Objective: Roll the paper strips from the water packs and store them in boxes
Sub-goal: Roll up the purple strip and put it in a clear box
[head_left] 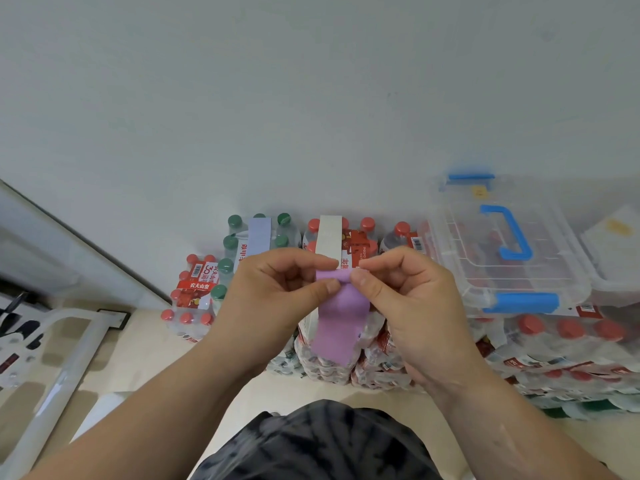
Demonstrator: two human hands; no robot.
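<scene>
Pinching with both: my left grip and right grip hold the rolled top end of the purple paper strip, hanging before the water packs; clear box at right.

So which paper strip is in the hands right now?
The purple strip: the left hand and right hand pinch its curled top end. The pale blue strip and the cream strip lie flat on the water packs behind.
</scene>
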